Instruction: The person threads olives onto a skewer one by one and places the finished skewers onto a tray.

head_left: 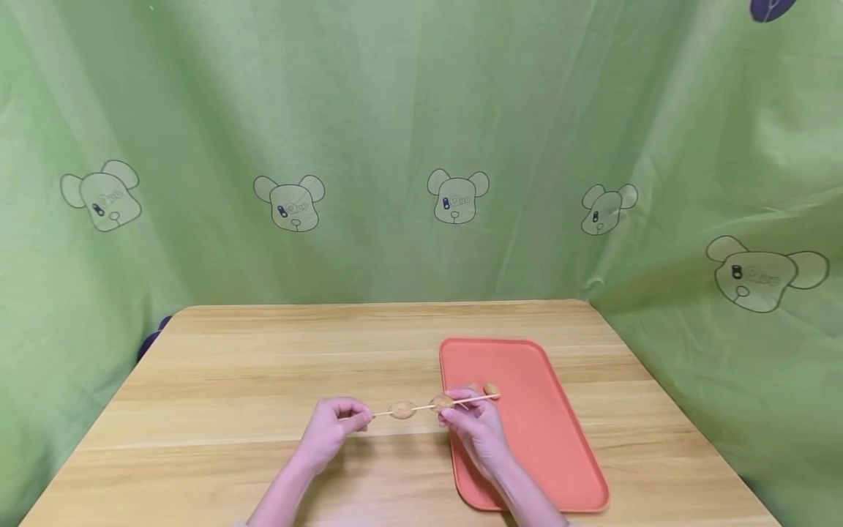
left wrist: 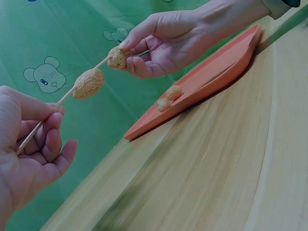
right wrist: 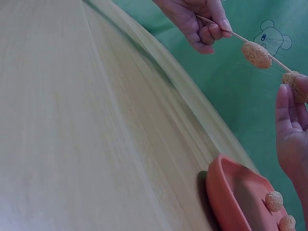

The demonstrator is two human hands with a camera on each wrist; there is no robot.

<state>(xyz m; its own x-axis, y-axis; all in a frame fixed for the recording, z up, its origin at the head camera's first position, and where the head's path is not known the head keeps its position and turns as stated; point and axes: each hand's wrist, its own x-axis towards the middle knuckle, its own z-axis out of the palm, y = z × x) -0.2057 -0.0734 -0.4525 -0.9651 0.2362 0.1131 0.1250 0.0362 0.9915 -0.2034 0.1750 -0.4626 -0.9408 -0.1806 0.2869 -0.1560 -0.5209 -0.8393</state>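
A thin wooden skewer [head_left: 422,407] runs nearly level between both hands, above the table. My left hand [head_left: 329,432] pinches its left end between thumb and fingers. Partway along the skewer sits a brown, wrinkled oval ball [left wrist: 88,83], apart from both hands. Thumb and fingers of my right hand [head_left: 482,433] grip a second wrinkled ball [left wrist: 117,58], also on the skewer. In the head view the skewer's tip sticks out to the right beyond that ball. Below, the coral tray [head_left: 527,432] holds loose balls [head_left: 491,390]; the right hand partly hides one.
The tray lies on the right part of a light wood-grain table [head_left: 263,351], under the right hand and forearm. A green curtain [head_left: 369,146] with printed bear heads hangs behind the table and along its sides.
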